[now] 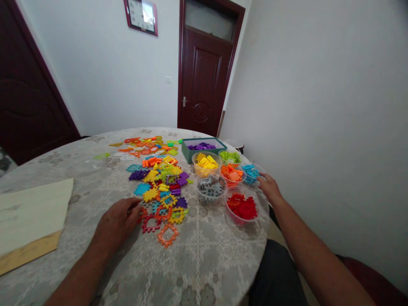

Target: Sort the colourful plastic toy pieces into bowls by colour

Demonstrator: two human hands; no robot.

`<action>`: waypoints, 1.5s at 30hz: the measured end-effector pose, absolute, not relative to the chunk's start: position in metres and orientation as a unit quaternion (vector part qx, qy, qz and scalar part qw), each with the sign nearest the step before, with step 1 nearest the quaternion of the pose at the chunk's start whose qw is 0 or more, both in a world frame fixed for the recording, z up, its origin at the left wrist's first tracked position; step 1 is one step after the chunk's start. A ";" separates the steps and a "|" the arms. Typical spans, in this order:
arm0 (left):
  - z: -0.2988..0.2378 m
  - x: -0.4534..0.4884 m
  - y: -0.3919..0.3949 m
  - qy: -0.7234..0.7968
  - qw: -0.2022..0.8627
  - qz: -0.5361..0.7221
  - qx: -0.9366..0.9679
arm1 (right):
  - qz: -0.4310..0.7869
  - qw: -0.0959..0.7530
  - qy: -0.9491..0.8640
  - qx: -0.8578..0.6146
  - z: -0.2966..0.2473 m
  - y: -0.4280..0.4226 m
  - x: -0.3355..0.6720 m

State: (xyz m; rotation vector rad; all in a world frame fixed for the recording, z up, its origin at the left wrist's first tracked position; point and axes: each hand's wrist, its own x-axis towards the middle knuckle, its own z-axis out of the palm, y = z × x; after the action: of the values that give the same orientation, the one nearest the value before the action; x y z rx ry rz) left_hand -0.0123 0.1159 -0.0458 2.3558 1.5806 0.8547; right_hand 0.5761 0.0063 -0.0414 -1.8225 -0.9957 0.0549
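Observation:
My left hand (pixel 119 221) rests on the table at the left edge of a mixed pile of plastic building pieces. Its fingers are bent and slightly apart, the tips beside a dark red square frame piece (pixel 151 223) and small orange-red pieces; I see nothing held. Farther right, my right hand (pixel 269 187) reaches to the rim of a clear bowl of blue pieces (pixel 251 173), fingers stretched toward it and partly hidden. Around that bowl stand clear bowls of orange pieces (pixel 233 173), red pieces (pixel 241 207) and grey pieces (pixel 211 187).
Bowls of yellow pieces (pixel 207 162) and lime green pieces (pixel 230 157) stand behind, near a green box (pixel 188 154) holding purple pieces. A second pile of orange pieces (pixel 145 146) lies at the back. Cardboard sheets (pixel 35 216) lie left; the table's edge curves under my right arm.

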 end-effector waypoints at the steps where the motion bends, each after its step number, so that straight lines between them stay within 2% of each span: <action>1: -0.046 -0.012 0.116 0.532 0.091 0.286 0.792 | 0.018 0.500 -0.408 -0.764 -0.041 0.005 0.576; 11: -0.046 -0.011 0.114 0.536 0.093 0.290 0.787 | -0.046 0.410 -0.403 -0.817 -0.038 -0.007 0.575; 16: -0.044 -0.011 0.113 0.532 0.087 0.298 0.788 | -0.201 0.364 -0.506 -0.756 -0.024 -0.017 0.559; 20: -0.043 -0.010 0.113 0.529 0.086 0.295 0.791 | -0.130 0.276 -0.639 -0.706 -0.008 -0.013 0.542; 25: -0.044 -0.010 0.112 0.532 0.086 0.287 0.792 | -0.083 0.186 -0.663 -0.720 -0.002 0.001 0.531; 35: -0.039 -0.006 0.105 0.524 0.103 0.296 0.792 | -0.052 0.176 -0.682 -0.708 -0.006 0.000 0.532; 38: -0.042 -0.005 0.104 0.517 0.096 0.304 0.795 | -0.039 0.207 -0.678 -0.704 -0.003 -0.003 0.540; 41: -0.045 -0.004 0.102 0.514 0.091 0.312 0.794 | -0.096 0.249 -0.661 -0.701 0.012 -0.011 0.535; 43: -0.045 -0.003 0.100 0.504 0.088 0.308 0.803 | -0.144 0.299 -0.635 -0.697 0.029 -0.020 0.513; 45: -0.045 -0.001 0.098 0.486 0.087 0.290 0.820 | -0.138 0.345 -0.625 -0.686 0.044 -0.028 0.472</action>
State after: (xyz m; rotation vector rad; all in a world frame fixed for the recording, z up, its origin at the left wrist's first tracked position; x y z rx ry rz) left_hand -0.0012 0.0981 -0.0445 2.4430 1.4468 0.8651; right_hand 0.4723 -0.0285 0.0436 -1.7818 -1.6240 -0.3575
